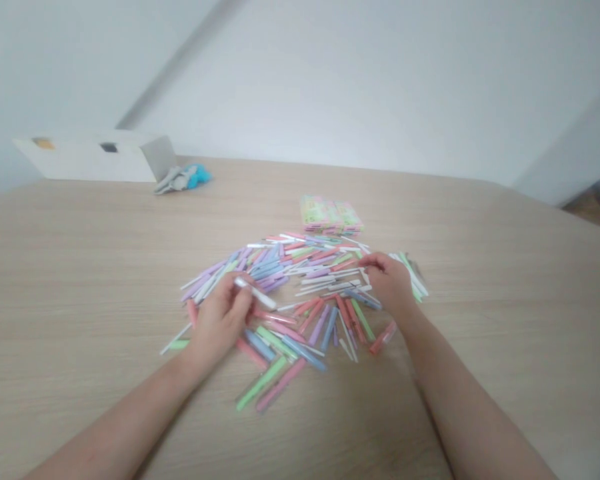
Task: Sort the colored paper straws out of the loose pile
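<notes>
A loose heap of pastel pens and pen parts (300,293) in pink, green, blue, purple and white lies spread on the wooden table (80,267). My left hand (223,320) is curled over the heap's left side, fingers pinched on a white pen part (255,293) that sticks out to the right. My right hand (390,280) rests on the heap's right side with its fingers closed on a small piece among the pens; I cannot make out what it is. Several white and green parts (413,277) lie just right of that hand.
A pink and green box (331,215) sits just behind the heap. A white cardboard box (97,155) stands at the far left edge, with a grey and blue cloth object (183,178) beside it. A white wall rises behind the table.
</notes>
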Demonstrator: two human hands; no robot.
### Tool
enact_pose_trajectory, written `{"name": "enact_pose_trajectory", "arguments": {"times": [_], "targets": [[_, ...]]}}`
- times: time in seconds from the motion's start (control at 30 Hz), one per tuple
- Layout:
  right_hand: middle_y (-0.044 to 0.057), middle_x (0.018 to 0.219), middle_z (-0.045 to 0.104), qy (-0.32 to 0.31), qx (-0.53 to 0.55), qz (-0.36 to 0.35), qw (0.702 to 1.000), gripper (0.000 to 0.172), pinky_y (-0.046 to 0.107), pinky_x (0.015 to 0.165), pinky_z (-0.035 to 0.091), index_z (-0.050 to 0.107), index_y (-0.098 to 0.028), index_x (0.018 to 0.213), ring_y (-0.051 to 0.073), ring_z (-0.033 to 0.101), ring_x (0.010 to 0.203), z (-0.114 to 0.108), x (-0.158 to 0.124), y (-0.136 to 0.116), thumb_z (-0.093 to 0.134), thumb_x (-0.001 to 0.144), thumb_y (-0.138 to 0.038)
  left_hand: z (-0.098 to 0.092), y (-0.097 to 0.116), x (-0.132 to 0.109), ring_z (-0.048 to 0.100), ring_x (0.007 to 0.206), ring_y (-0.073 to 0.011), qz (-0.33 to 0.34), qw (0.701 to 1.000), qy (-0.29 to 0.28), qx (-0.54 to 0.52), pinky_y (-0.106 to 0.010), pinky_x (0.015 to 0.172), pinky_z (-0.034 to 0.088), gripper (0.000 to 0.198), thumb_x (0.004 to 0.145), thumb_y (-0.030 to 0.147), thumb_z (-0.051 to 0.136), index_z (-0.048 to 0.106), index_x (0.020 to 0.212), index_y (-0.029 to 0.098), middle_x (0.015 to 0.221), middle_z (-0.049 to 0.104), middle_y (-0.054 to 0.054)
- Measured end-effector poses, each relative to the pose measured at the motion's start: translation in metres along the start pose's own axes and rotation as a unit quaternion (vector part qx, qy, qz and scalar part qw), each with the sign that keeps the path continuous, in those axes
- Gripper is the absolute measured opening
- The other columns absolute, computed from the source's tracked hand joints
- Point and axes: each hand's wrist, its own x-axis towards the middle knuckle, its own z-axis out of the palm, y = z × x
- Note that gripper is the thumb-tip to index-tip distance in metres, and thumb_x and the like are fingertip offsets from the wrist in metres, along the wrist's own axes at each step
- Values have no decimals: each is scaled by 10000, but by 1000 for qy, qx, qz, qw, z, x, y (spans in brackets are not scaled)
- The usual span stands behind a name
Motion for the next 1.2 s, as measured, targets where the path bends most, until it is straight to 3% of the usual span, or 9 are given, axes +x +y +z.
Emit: {"name": "enact_pose_trajectory", "arguments": {"times": [0.23, 0.6, 0.77, 0.9, 0.97, 1.03, 1.1, 1.13, 1.2], "targets": [[14, 616, 650, -50, -57, 27, 997, 327, 252, 532, 380, 705, -175, 851, 166, 549, 554, 0, 5, 9, 414, 703, -168, 1, -3, 0, 568, 488, -135, -14, 1000, -9, -21, -210, 461, 449, 262, 862, 331, 471, 483, 1088, 199, 570, 577, 36], [72, 879, 717, -122, -141, -20, 982, 310, 278, 753, 418, 725, -161, 884, 202, 617, 837, 4, 2, 13, 446, 750, -137, 0, 0, -2, 550, 462, -126, -11, 1000, -14, -6, -204, 446, 445, 334, 858, 344, 465, 456, 1157, 196, 590, 593, 33], [57, 865, 717, -155, -141, -45, 977, 290, 267, 752, 418, 718, -169, 892, 181, 620, 828, 11, 0, 11, 461, 760, -141, 0, -4, 0, 571, 498, -136, -6, 1000, -9, -9, -210, 466, 451, 326, 864, 342, 469, 462, 1161, 206, 613, 599, 26], [51, 836, 708, -173, -125, -73, 974, 258, 256, 721, 424, 707, -158, 883, 163, 617, 786, 4, -2, 0, 477, 765, -160, 0, -5, 0, 570, 487, -136, -7, 1000, -1, -5, -215, 470, 452, 329, 862, 347, 479, 475, 1159, 206, 615, 604, 25], [26, 762, 702, -213, -103, -96, 967, 186, 235, 652, 427, 704, -169, 796, 149, 614, 714, -5, -6, -9, 529, 744, -201, 0, -4, 0, 563, 475, -133, -9, 1000, -2, -6, -216, 467, 452, 329, 861, 349, 480, 475, 1156, 205, 624, 610, 25], [19, 642, 679, -330, -58, -102, 937, 176, 231, 557, 412, 682, -163, 677, 147, 599, 611, -16, -14, -19, 551, 741, -262, 0, -3, -1, 559, 468, -130, -10, 1000, -4, -10, -215, 464, 452, 334, 857, 350, 482, 475, 1155, 200, 628, 615, 23], [8, 587, 668, -452, -38, -63, 889, 155, 224, 494, 402, 682, -171, 669, 130, 572, 498, -24, -23, -30, 573, 716, -271, 0, -3, -1, 562, 472, -132, -11, 1000, -4, -11, -214, 461, 452, 336, 853, 350, 484, 478, 1151, 195, 625, 618, 21], [8, 579, 667, -485, -42, -40, 873, 151, 224, 461, 394, 681, -172, 678, 123, 552, 443, -26, -28, -35, 578, 707, -279, 0, -3, -1, 564, 475, -134, -10, 1000, -4, -9, -213, 459, 450, 335, 853, 349, 483, 478, 1150, 194, 617, 616, 23], [14, 545, 649, -503, -86, -59, 858, 130, 225, 450, 394, 677, -165, 652, 127, 553, 423, -27, -36, -42, 577, 682, -243, 0, -4, -1, 570, 485, -139, -7, 1000, -3, -2, -211, 455, 448, 330, 858, 348, 475, 476, 1152, 198, 597, 606, 27]]}}
